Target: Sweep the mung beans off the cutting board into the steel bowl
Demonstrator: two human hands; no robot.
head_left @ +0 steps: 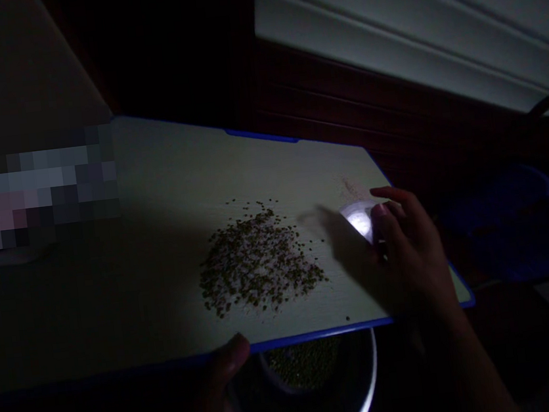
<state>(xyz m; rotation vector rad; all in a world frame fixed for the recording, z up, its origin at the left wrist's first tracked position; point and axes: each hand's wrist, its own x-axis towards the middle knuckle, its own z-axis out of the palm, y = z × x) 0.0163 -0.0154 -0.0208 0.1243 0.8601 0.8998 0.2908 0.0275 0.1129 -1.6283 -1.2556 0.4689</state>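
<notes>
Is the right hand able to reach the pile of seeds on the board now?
Probably yes. The right hand rests on the board beside a small light, and only bare board lies between it and the seeds.

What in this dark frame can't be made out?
- Head view: lit object under the right hand, washed out by glare.
- Left hand, lost in shadow; its grip on the bowl unclear.
- Table's left part, pixelated.
</notes>
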